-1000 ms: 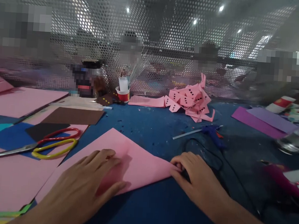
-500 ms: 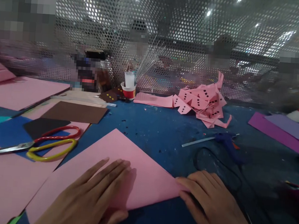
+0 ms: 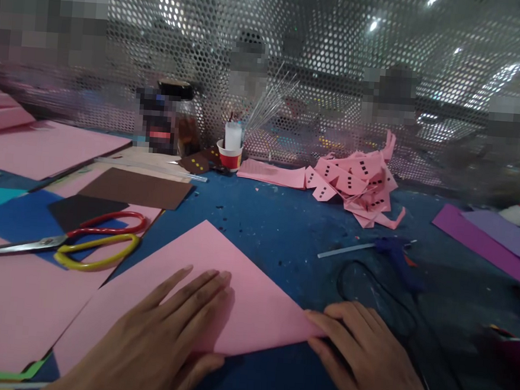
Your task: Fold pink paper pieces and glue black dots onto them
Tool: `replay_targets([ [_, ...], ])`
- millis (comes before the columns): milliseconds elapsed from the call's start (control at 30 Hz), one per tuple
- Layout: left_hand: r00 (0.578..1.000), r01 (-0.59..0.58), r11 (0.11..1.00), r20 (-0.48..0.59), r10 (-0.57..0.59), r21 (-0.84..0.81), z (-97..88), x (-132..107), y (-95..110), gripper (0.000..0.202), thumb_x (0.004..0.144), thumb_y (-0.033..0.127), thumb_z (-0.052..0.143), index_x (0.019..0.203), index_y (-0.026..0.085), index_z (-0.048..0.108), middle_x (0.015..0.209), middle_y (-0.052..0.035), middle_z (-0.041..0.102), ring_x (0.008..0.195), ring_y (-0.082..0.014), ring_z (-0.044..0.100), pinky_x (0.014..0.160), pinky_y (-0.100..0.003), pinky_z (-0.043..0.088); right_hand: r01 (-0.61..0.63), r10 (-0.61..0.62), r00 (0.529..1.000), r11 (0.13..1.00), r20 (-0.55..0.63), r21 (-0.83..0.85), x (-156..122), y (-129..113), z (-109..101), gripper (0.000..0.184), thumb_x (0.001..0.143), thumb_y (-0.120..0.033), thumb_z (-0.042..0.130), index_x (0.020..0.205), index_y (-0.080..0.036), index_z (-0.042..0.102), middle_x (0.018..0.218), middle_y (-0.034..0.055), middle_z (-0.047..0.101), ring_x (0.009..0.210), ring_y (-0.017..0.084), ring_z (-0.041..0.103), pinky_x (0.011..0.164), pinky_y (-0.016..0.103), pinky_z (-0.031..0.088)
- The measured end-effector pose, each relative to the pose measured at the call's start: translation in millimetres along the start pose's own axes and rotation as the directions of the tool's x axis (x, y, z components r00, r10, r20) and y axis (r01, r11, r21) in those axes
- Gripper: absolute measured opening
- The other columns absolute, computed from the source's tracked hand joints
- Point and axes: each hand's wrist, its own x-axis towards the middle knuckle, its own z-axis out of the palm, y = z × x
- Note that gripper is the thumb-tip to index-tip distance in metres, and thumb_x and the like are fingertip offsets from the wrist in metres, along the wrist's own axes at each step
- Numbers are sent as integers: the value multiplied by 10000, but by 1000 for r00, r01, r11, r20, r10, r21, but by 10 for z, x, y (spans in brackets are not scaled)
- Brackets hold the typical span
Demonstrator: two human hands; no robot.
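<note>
scissors L of paper | glue gun R | cup behind

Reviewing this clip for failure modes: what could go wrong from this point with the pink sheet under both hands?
1. The right hand pins only the corner tip of the folded pink sheet; it could slip and skew the fold.
2. The left hand lies flat on the sheet; a push may slide it on the blue table.
3. The glue gun and its black cord lie just beyond the right hand and might snag.
</note>
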Motion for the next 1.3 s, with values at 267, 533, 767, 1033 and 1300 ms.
replay_targets([
  [267, 1000, 9, 1000, -18, -9, 3, 37, -5, 4, 668, 937, 593, 517, 1499, 240, 442, 1534, -43, 482, 1363, -253, 491, 1221, -383, 198, 21, -22, 999, 1000, -48, -18, -8, 11, 14, 245, 1009, -286, 463, 1149, -234, 657, 938, 74, 666, 794, 231, 635, 674, 375, 491],
  [533, 1000, 7, 1000, -16, -6, 29, 19, 8, 20, 672, 940, 599, 510, 1485, 208, 463, 1525, -58, 492, 1364, -238, 483, 1239, -351, 78, 31, -34, 996, 999, -77, -35, -20, 0, -15, 264, 1029, -282, 457, 1180, -216, 662, 943, 66, 655, 804, 212, 622, 691, 356, 484],
  [767, 1000, -2, 999, -30, 3, 40, 47, -9, 20, 662, 934, 588, 529, 1479, 216, 471, 1528, -47, 491, 1369, -246, 476, 1240, -362, 95, 4, -3, 998, 1000, -60, 15, -40, 6, -9, 253, 1020, -266, 483, 1206, -223, 649, 967, 67, 648, 827, 214, 614, 728, 368, 483],
  [1033, 999, -22, 999, -51, 19, -47, 187, -51, -24, 714, 928, 534, 544, 1549, 245, 345, 1563, -40, 437, 1389, -283, 456, 1248, -445, 133, -178, 167, 980, 979, 104, 103, -14, -55, -120, 172, 983, -274, 582, 1137, -263, 658, 1002, 34, 651, 918, 219, 607, 841, 399, 481],
  [1300, 998, -33, 995, -52, 28, -90, 192, -24, -39, 686, 942, 481, 537, 1559, 307, 293, 1558, -15, 446, 1357, -313, 505, 1218, -509, 249, -282, 257, 956, 936, 140, 209, 20, -32, -173, 92, 969, -228, 609, 1043, -240, 663, 989, 15, 659, 936, 187, 603, 884, 360, 461],
])
